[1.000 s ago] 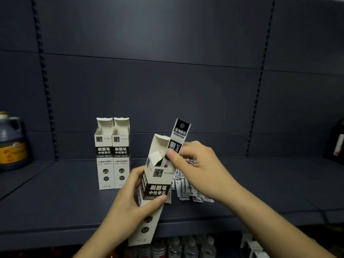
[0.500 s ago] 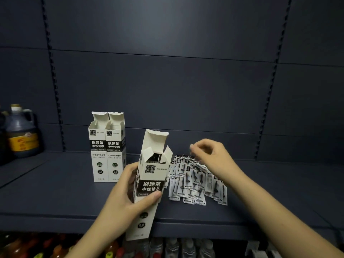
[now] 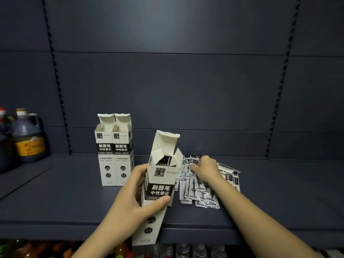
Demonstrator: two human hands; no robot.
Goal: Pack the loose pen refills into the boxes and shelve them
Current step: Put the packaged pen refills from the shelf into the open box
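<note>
My left hand (image 3: 134, 198) grips a tall white-and-black refill box (image 3: 160, 185), tilted, its top flaps open and dark refill packs showing inside. My right hand (image 3: 205, 169) rests on the far end of a pile of loose packaged pen refills (image 3: 201, 190) lying on the dark shelf (image 3: 65, 202), fingers bent down onto the packs; whether it pinches one is hidden. Two more open boxes (image 3: 114, 151) stand upright side by side to the left, near the back of the shelf.
Dark sauce jugs (image 3: 28, 138) stand at the far left of the shelf. Behind is the dark slotted back panel (image 3: 167, 81). Bottles (image 3: 186, 251) fill the shelf below the front edge.
My right hand dropped a refill pack into the held box, then moved right and down onto the loose pile. The left hand kept hold of the box.
</note>
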